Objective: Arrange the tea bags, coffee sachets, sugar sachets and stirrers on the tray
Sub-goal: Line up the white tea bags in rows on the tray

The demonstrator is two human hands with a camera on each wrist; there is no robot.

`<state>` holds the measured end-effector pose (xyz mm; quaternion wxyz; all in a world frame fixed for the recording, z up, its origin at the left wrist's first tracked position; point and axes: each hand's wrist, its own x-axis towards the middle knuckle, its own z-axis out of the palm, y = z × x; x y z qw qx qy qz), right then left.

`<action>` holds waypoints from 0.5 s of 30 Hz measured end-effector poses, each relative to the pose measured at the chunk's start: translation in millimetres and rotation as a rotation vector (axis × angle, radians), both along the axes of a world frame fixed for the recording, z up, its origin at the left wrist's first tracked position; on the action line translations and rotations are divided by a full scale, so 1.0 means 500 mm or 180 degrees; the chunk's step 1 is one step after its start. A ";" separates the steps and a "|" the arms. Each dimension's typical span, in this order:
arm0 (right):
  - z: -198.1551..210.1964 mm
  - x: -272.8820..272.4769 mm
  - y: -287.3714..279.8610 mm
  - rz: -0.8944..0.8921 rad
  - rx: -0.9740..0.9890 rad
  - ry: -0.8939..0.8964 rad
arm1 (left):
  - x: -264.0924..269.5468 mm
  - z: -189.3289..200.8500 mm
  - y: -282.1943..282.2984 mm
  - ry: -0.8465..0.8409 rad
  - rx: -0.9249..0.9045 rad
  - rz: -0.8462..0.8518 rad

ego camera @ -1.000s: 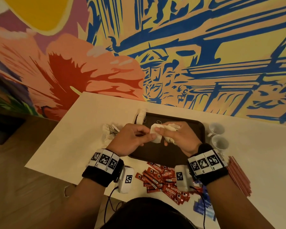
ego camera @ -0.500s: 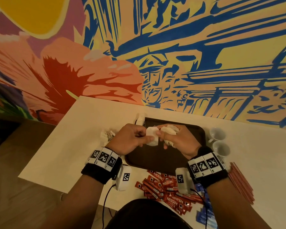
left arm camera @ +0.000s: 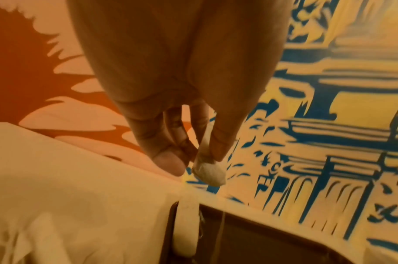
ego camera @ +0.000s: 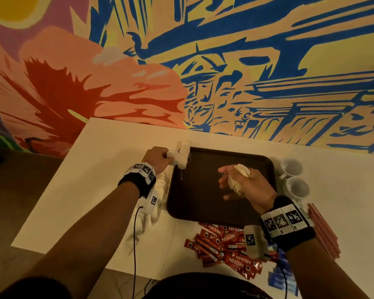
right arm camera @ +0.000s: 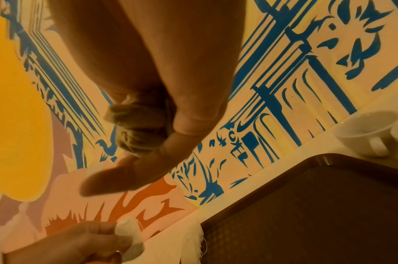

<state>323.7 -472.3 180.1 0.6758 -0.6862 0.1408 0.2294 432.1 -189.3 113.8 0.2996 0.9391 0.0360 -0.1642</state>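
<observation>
My left hand (ego camera: 170,157) pinches one white tea bag (left arm camera: 208,171) between thumb and finger, just above the far left corner of the dark brown tray (ego camera: 214,203). A small white stack of tea bags (ego camera: 184,155) lies on that corner. My right hand (ego camera: 227,175) hovers over the tray's middle right and grips a bundle of tea bags (ego camera: 242,171), seen bunched in the palm in the right wrist view (right arm camera: 136,132). Red coffee sachets (ego camera: 222,242) lie heaped in front of the tray. Reddish stirrers (ego camera: 324,231) lie at the right.
Two white cups (ego camera: 290,167) (ego camera: 298,188) stand just right of the tray. White sachets (ego camera: 160,188) lie along the tray's left side under my left wrist. Blue packets (ego camera: 281,275) sit at the table's near edge. A painted wall runs behind the table.
The hands were together over the tray with a tea bag between them. The left hand has carried one tea bag to the tray's far left corner; the right hand keeps the bundle.
</observation>
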 end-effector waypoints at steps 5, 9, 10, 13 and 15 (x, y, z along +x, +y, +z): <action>-0.006 0.014 0.018 -0.0033 -0.0100 0.0032 | 0.052 -0.103 -0.007 0.0371 0.0471 -0.0677; -0.023 0.022 0.034 -0.0147 -0.0121 0.0030 | 0.089 -0.157 -0.021 0.0516 0.0727 -0.1138; -0.027 0.023 0.037 -0.0213 -0.0115 0.0028 | 0.099 -0.169 -0.024 0.0534 0.0762 -0.1211; -0.033 0.023 0.045 -0.0332 -0.0179 0.0045 | 0.122 -0.199 -0.027 0.0595 0.0846 -0.1365; -0.037 0.023 0.048 -0.0363 -0.0222 0.0041 | 0.136 -0.215 -0.028 0.0605 0.0903 -0.1454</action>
